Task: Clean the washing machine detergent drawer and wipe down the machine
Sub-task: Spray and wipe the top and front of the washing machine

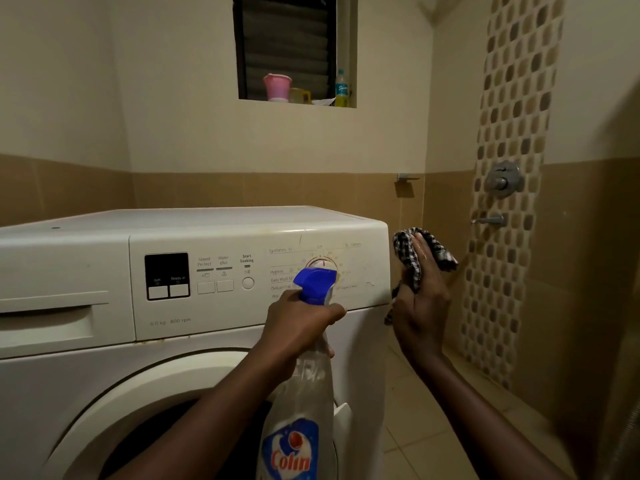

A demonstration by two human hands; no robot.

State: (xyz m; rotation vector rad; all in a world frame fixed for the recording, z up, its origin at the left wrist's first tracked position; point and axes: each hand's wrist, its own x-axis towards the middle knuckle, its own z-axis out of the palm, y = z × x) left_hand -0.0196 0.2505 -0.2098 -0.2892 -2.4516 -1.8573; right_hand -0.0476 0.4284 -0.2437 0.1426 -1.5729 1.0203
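The left hand (298, 323) gripped a clear spray bottle with a blue nozzle (304, 375), pointed at the white washing machine (86, 341). The right hand (420, 299) clutched a black-and-white checked cloth (408, 251) beside it.

A white washing machine (86, 341) with a black display panel (167, 276) is seen at lower left, a clear spray bottle (301, 403) capped in blue at centre, a black-and-white checked cloth (408, 258) at right, and a pink cup (277, 87) above.
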